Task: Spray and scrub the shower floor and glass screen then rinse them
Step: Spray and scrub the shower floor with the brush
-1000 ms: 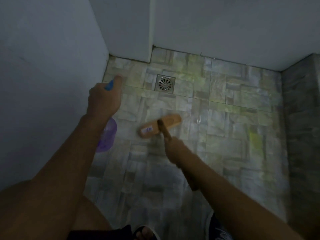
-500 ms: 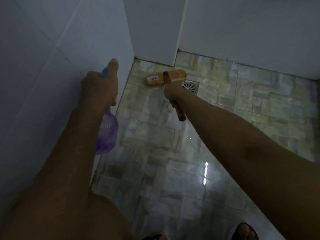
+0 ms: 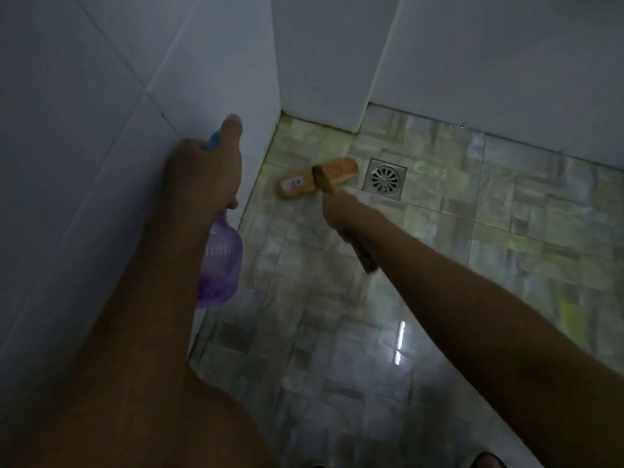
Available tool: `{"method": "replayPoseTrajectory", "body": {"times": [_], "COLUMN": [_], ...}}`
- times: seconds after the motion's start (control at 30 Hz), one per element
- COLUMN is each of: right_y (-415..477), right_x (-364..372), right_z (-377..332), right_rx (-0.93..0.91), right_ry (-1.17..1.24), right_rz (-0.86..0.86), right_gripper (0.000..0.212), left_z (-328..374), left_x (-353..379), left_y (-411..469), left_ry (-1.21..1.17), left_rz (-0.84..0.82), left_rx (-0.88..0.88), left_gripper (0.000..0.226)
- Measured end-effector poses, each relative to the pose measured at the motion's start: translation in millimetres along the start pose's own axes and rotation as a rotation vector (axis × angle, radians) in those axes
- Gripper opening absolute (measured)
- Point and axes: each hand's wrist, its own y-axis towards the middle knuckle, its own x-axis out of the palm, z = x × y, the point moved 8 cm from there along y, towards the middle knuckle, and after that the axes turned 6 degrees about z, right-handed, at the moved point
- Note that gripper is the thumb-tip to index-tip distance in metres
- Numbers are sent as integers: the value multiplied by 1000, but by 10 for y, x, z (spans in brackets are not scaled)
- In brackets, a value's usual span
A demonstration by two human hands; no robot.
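Observation:
My left hand point(image 3: 206, 170) grips the blue trigger head of a purple spray bottle point(image 3: 219, 265), which hangs below my wrist close to the left wall. My right hand point(image 3: 341, 211) is closed around the dark wooden handle of a scrub brush point(image 3: 317, 182). The orange wooden brush head lies flat on the wet tiled shower floor point(image 3: 439, 265), just left of the drain and near the back-left corner. The handle's end sticks out below my right wrist.
A square metal floor drain point(image 3: 385, 179) sits beside the brush head. White tiled walls point(image 3: 84, 146) close in on the left and at the back, with a protruding wall corner point(image 3: 358, 79). A sandalled foot point(image 3: 486, 462) shows at the bottom edge.
The brush head has slid back from the far corner toward me, staying left of the drain. My left hand keeps the bottle in about the same place by the wall.

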Motion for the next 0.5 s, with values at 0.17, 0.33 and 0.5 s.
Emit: {"method": "replayPoseTrajectory", "body": {"times": [0.17, 0.33, 0.5], "right_y": [621, 302, -575], "right_x": [-296, -181, 627], "right_z": [-548, -374, -18], "right_rx": [-4, 9, -37], "right_ry": [19, 72, -12], "right_rz": [55, 92, -87], "right_gripper": [31, 38, 42], "left_z": [-43, 5, 0], "left_x": [-11, -6, 10], "left_y": [-20, -27, -13], "left_ry": [-4, -13, -14], "left_rz": [1, -11, -20], "left_rx": [-33, -24, -28], "left_gripper": [90, 88, 82]}}
